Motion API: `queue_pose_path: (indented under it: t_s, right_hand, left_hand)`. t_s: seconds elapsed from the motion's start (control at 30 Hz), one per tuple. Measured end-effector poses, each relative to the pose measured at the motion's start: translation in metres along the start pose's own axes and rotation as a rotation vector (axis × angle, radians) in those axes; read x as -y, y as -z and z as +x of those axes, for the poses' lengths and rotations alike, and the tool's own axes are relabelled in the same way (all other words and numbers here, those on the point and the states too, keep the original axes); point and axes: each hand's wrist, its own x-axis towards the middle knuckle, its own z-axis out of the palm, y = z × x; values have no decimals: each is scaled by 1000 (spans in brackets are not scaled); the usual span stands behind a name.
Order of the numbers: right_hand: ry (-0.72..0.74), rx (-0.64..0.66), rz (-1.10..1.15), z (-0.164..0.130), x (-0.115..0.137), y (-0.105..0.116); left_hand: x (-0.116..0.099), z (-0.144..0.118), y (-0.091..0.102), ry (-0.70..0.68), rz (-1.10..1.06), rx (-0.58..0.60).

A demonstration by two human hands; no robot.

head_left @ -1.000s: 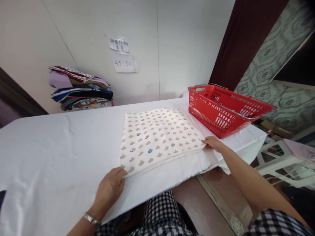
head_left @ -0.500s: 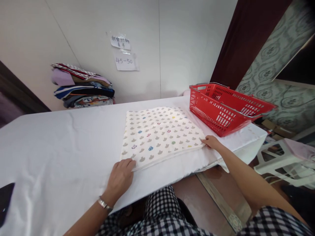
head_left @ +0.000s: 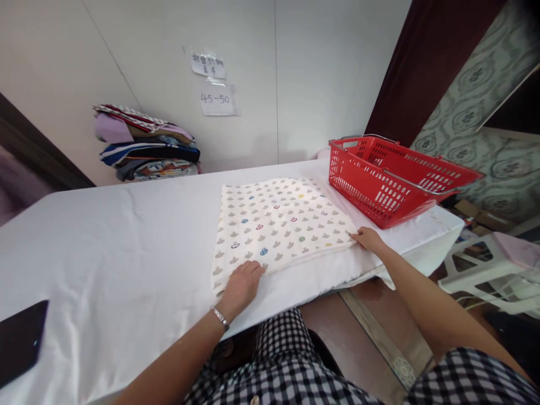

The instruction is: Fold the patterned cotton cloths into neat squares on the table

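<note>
A folded cream cloth (head_left: 278, 225) with small grey and coloured prints lies flat on the white-covered table (head_left: 126, 247). My left hand (head_left: 241, 285) rests palm down on the cloth's near edge, fingers on the fabric. My right hand (head_left: 368, 239) touches the cloth's near right corner, fingertips at the edge. Whether either hand pinches the fabric is hard to tell; both look flat.
A red plastic basket (head_left: 392, 180) stands at the table's right end. A stack of folded clothes (head_left: 145, 143) sits against the back wall under two paper notes (head_left: 213, 81). A dark phone (head_left: 21, 340) lies at the left near edge. A white plastic stool (head_left: 485, 267) stands at right.
My left hand has slid to the right along the cloth's near edge. The right hand stays at the right corner. The view has shifted left, bringing the phone into sight.
</note>
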Motion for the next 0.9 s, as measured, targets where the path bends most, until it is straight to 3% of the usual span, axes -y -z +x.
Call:
queue_pose_path:
  t_s: [0.1, 0.2, 0.3, 0.4, 0.67, 0.77, 0.9]
  right_hand:
    - [35, -114, -90, -9, 10, 3]
    - [323, -286, -190, -25, 30, -1]
    - [775, -137, -150, -41, 52, -13]
    - [997, -22, -120, -50, 65, -25]
    - [985, -127, -239, -48, 65, -29]
    - [967, -188, -283, -50, 58, -33]
    - [985, -207, -170, -52, 46, -41]
  left_hand:
    - [0, -1, 1, 19, -11, 31]
    - [-6, 5, 2, 41, -2, 41]
    - [-13, 16, 1, 64, 3, 48]
    - [-19, 29, -2, 75, -19, 55]
    - [-21, 41, -10, 76, -180, -68]
    - [-22, 35, -11, -9, -112, 16]
    - [-25, 32, -12, -5, -19, 95]
